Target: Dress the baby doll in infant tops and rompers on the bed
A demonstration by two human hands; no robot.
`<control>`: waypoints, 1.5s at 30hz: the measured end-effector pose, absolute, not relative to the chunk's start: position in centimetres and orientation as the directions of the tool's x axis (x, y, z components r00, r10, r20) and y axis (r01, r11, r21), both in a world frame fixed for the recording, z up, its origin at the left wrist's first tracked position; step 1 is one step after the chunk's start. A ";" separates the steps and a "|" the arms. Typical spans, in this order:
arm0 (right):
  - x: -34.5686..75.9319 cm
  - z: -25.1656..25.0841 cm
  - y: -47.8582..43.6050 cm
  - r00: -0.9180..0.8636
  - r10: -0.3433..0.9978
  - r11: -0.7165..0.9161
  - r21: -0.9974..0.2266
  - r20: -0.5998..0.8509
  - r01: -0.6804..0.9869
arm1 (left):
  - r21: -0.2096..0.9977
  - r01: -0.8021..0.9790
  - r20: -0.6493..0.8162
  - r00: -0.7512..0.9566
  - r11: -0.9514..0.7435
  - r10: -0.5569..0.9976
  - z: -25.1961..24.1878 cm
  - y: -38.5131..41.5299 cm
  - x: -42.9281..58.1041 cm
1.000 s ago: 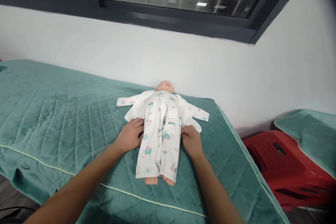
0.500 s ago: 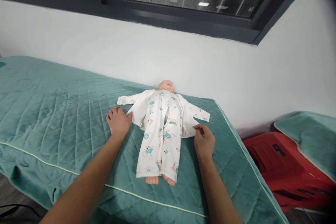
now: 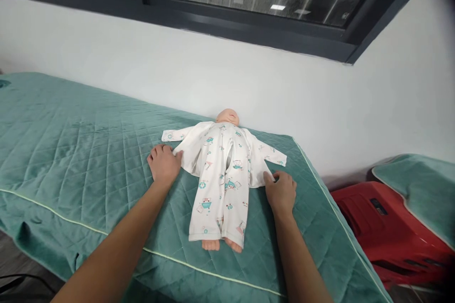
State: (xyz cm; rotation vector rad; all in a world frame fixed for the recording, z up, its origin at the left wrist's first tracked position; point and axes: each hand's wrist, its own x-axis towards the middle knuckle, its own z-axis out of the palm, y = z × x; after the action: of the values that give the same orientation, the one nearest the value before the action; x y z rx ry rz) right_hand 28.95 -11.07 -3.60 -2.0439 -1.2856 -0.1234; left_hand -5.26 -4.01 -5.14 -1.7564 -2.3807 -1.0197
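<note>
A baby doll [image 3: 228, 117] lies on its back on a teal quilted bed cover [image 3: 81, 142], head toward the wall. It wears a white printed romper [image 3: 222, 180] that is open down the front, and its bare feet stick out at the bottom. My left hand [image 3: 162, 164] rests flat on the cover, fingers spread, its thumb touching the romper's left flap. On the other side my right hand [image 3: 281, 191] lies flat too, fingertips at the edge of the right flap. Neither hand holds anything.
A white wall with a dark-framed window runs just behind the doll. The bed's right edge drops off near my right hand. Beyond it stand a red plastic object [image 3: 387, 227] and another teal-covered surface [image 3: 419, 184].
Both hands moved outward from the doll's hips to the romper's side flaps, spreading them. The left hand flattened with fingers spread; the right hand went from a pinch to lying flat.
</note>
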 end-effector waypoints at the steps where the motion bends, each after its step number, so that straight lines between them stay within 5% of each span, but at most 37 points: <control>1: 29.1 -3.7 -10.9 0.515 0.739 -0.259 -0.522 0.434 0.813 | 0.484 0.862 0.378 -0.362 0.151 0.852 -5.1 -4.0 -5.2; 4: 29.6 -4.2 -10.4 0.547 0.712 -0.276 -0.540 0.441 0.795 | 0.541 0.831 0.383 -0.378 0.127 0.843 -5.0 -4.1 -5.5; 10: 29.6 -3.8 -9.9 0.591 0.707 -0.360 -0.521 0.389 0.774 | 0.863 0.504 0.319 -0.584 0.026 0.746 -4.8 -4.5 -6.1; 14: 29.2 -2.7 -10.1 0.547 0.777 -0.356 -0.499 0.311 0.790 | 0.897 0.438 0.343 -0.594 -0.065 0.727 -4.6 -4.8 -6.1; 18: 29.2 -2.1 -10.4 0.602 0.765 -0.332 -0.662 0.228 0.672 | 0.898 0.433 0.345 -0.587 -0.077 0.732 -4.5 -4.8 -5.9; 23: 28.6 -1.5 -10.9 0.635 0.762 -0.039 -0.968 0.130 0.246 | 0.903 0.426 0.315 -0.567 -0.056 0.761 -4.4 -5.0 -5.7; 26: 27.3 0.4 -10.5 0.514 0.858 0.097 -0.978 -0.012 -0.186 | 0.911 0.413 0.267 -0.557 -0.016 0.787 -4.3 -4.9 -5.6; 28: 26.1 2.4 -10.2 0.467 0.884 0.129 -0.941 -0.033 -0.312 | 0.909 0.416 0.231 -0.554 0.026 0.800 -4.3 -4.8 -5.5; 30: 24.8 4.6 -10.1 0.398 0.916 0.146 -0.962 0.044 -0.229 | 0.894 0.443 0.208 -0.542 0.067 0.814 -4.1 -4.7 -5.4; 33: 22.9 7.0 -10.6 0.000 0.981 0.190 -0.961 0.194 0.199 | 0.840 0.531 0.189 -0.480 0.112 0.857 -3.9 -4.8 -5.3; 36: 21.8 7.4 -11.3 -0.254 0.960 0.220 -0.885 0.121 0.410 | 0.790 0.603 0.189 -0.408 0.109 0.893 -3.7 -4.9 -5.1; 41: 21.7 6.4 -10.6 -0.175 0.981 0.129 -0.951 0.082 0.280 | 0.808 0.588 0.193 -0.332 0.042 0.923 -3.5 -4.5 -5.1; 45: 22.0 7.4 -6.7 0.075 0.979 0.157 -0.934 0.190 0.321 | 0.967 0.255 0.107 -0.372 -0.009 0.922 -0.8 -4.3 -4.2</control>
State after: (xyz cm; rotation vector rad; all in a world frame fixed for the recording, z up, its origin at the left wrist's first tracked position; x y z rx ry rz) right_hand 22.02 -6.66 7.40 -1.3463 -1.4333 0.8318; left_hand -4.20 -4.33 -0.80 -1.8517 -2.5069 -2.1285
